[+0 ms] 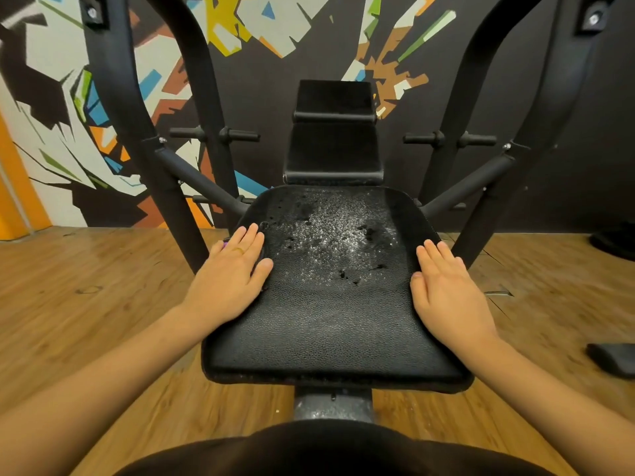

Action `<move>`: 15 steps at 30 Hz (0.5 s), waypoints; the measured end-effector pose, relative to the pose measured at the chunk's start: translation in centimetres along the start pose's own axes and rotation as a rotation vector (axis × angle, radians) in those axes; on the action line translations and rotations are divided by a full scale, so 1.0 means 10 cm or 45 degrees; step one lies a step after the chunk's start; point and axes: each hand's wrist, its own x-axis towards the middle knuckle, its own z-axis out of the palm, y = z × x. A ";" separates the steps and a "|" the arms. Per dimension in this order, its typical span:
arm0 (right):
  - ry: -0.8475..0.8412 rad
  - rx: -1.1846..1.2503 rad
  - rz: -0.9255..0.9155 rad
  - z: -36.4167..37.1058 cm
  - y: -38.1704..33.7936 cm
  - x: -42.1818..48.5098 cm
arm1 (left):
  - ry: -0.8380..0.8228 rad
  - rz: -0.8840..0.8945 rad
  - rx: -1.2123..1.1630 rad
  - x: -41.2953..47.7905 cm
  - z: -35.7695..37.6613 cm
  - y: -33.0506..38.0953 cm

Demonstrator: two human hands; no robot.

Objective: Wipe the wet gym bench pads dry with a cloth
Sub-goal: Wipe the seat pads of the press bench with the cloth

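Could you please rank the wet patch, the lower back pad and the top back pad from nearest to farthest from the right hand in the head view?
1. The wet patch, mid seat pad, just left of the right hand.
2. The lower back pad, beyond the seat.
3. The top back pad, above that, farthest.

a wood-plank floor (86, 286) runs to a dark wall (515, 207) painted with a jagged mural (51, 80) in white, orange, blue, green and brown. an orange strip (13, 187) stands at the far left. black curved uprights (113, 97) rise on both sides, each with a bolted bracket (92, 12) near the top. short black pegs (240, 135) stick out of the inner posts. a dark flat thing (611, 359) lies on the floor at right, and a dark round shape (615, 240) sits beyond it.
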 end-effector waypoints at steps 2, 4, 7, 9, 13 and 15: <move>0.023 0.000 -0.002 0.01 0.00 0.00 | -0.016 0.014 0.047 0.18 -0.01 -0.07; 0.031 -0.006 -0.006 0.01 0.00 0.00 | -0.041 0.028 0.022 0.41 -0.03 -0.15; 0.035 -0.022 -0.007 0.01 -0.01 0.00 | -0.066 0.064 0.006 0.66 -0.08 -0.21; 0.039 -0.023 -0.005 0.01 -0.01 0.00 | -0.078 0.074 0.031 0.69 -0.08 -0.21; 0.036 -0.101 -0.036 -0.02 -0.02 0.00 | -0.075 0.115 0.060 0.42 -0.08 -0.17; 0.032 -0.122 -0.039 -0.02 -0.02 0.00 | -0.075 0.126 0.049 0.25 -0.07 -0.15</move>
